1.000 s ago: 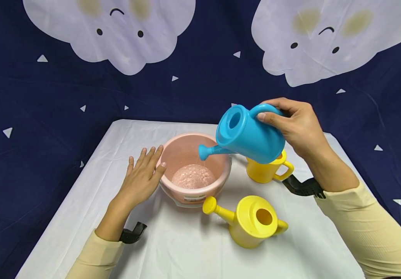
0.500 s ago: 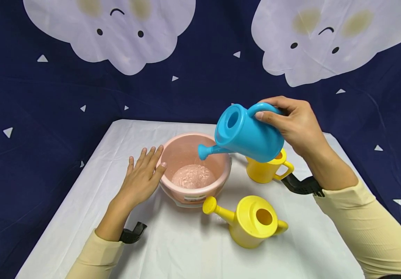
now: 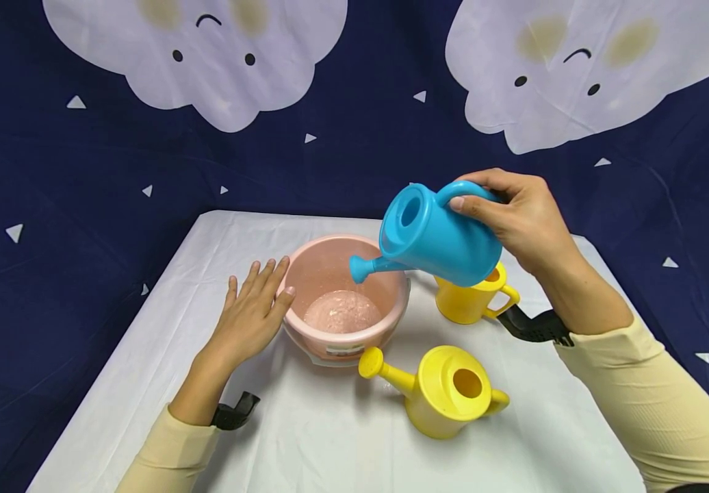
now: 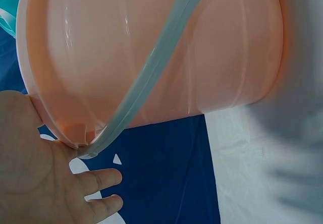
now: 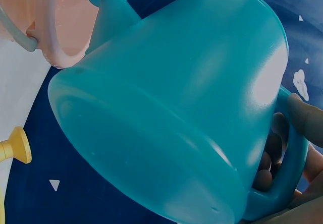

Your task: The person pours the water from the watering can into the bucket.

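Observation:
My right hand (image 3: 523, 219) grips the handle of a blue watering can (image 3: 447, 239), held tilted in the air with its spout head over a pink bucket (image 3: 391, 322). Thin streams of water fall from the spout onto the rippling water in the bucket. In the right wrist view the can's base (image 5: 136, 148) faces the camera, and fingers curl through its handle (image 5: 298, 168). With fingers spread straight, my left hand (image 3: 250, 318) touches the bucket's left rim. The left wrist view shows the bucket's grey carrying handle (image 4: 146, 77) hanging down its side.
A yellow watering can (image 3: 441, 397) stands in front, its spout close to the bucket. Another yellow can (image 3: 465, 301) is behind it, partly hidden under the blue one. A white cloth (image 3: 305, 438) covers the table, and a dark blue backdrop (image 3: 367, 164) hangs behind.
The blue watering can and my right hand have shifted very slightly up and left. Water keeps falling into the bucket. My left hand stays where it was.

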Motion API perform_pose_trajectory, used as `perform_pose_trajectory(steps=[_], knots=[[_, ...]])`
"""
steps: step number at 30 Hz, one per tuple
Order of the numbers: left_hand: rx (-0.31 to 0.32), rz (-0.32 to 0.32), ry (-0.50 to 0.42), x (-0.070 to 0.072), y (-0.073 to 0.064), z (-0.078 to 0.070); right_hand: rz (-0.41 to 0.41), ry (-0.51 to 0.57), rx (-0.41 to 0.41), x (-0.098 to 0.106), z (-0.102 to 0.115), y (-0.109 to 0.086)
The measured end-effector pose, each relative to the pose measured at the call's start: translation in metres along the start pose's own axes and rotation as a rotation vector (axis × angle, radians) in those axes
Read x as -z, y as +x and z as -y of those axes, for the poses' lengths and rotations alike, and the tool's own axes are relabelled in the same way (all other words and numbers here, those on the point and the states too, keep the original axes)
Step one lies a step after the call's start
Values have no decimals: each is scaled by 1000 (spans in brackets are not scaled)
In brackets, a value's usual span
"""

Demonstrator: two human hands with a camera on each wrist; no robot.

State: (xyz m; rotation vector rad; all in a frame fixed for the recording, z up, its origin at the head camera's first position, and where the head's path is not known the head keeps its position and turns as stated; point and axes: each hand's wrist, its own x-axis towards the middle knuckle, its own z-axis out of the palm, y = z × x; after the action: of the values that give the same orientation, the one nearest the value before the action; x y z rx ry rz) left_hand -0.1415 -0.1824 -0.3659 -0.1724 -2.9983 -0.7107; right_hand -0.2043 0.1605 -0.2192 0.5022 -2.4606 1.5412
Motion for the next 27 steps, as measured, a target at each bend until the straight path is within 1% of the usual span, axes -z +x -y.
perform_pose_trajectory(steps=[16,23,27], knots=[[3,2,3,0,0,0,20,-16,-9,1,2,1],[-5,-16,5,0,0,0,29,-31,-12,-1,4,1],[-6,-16,4,0,0,1,43,-48,-15,-4,4,1]])
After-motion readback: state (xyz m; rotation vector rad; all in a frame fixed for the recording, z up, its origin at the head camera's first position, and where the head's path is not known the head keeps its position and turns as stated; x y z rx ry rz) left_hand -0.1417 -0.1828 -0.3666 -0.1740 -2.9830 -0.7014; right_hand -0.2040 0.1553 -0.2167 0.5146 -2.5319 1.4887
